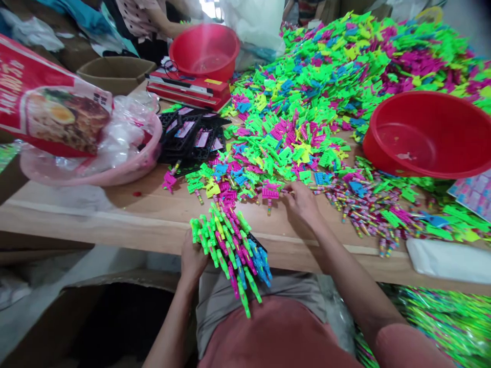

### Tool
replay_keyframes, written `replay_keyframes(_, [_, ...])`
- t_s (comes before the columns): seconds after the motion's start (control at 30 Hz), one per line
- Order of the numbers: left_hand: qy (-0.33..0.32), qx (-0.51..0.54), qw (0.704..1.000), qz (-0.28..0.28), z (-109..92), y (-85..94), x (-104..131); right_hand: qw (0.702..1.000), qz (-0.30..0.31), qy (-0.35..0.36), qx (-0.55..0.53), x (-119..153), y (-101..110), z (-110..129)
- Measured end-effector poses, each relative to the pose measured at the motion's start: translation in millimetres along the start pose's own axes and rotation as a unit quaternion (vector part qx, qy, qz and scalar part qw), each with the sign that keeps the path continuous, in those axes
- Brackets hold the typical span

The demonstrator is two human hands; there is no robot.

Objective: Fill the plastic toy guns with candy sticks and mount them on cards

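My left hand (pixel 193 259) is closed around the side of a thick bundle of plastic toys (pixel 228 250), green, pink, blue and yellow, held over the table's front edge. A dark strip shows at the bundle's right side. My right hand (pixel 304 203) rests low over the table, with thumb and fingers pinched together at the front of the loose pile. Just left of its fingertips is a pink plastic toy (pixel 270 193) with a small striped tube below it. Whether the fingertips grip anything is too small to tell.
A big heap of loose plastic toys (pixel 337 71) covers the back right. Striped tubes (pixel 360 209) lie right of my hand. Red basins (pixel 425 133) stand right and back. Black trays (pixel 187 135) and a pink basin (pixel 126 174) are left. Another person's arm (pixel 164 23) shows behind.
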State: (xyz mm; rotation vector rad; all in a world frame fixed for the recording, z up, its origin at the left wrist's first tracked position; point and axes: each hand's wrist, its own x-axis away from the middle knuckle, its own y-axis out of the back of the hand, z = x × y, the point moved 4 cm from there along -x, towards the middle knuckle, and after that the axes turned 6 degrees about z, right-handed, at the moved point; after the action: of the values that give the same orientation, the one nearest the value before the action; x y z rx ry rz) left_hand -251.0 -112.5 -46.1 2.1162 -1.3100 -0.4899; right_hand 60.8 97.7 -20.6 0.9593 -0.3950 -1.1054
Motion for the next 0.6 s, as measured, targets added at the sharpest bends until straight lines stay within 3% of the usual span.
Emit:
replay_keyframes(0.13, [0.008, -0.002, 1.0, 0.0, -0.3, -0.9, -0.6, 0.997, -0.049, -0.021, -0.052, 13.7, 14.8, -0.1])
replay_keyframes(0.27, [0.047, -0.027, 0.998, 0.012, 1.3, -3.5, -0.5, 0.991, -0.081, -0.042, -0.093, 14.6, 19.7, 6.3])
replay_keyframes(0.37, [0.039, -0.03, 0.999, 0.01, 1.8, -4.8, 0.1, 0.98, -0.101, -0.063, -0.16, 15.6, 22.1, 16.0])
replay_keyframes(0.47, [0.034, -0.031, 0.999, 0.005, 3.7, -5.9, 1.0, 0.956, -0.048, -0.064, -0.281, 25.5, 14.5, 33.2])
replay_keyframes(0.6, [0.04, -0.026, 0.999, 0.001, 6.0, -7.5, 1.2, 0.921, 0.118, -0.046, -0.368, 56.3, -14.5, 62.7])
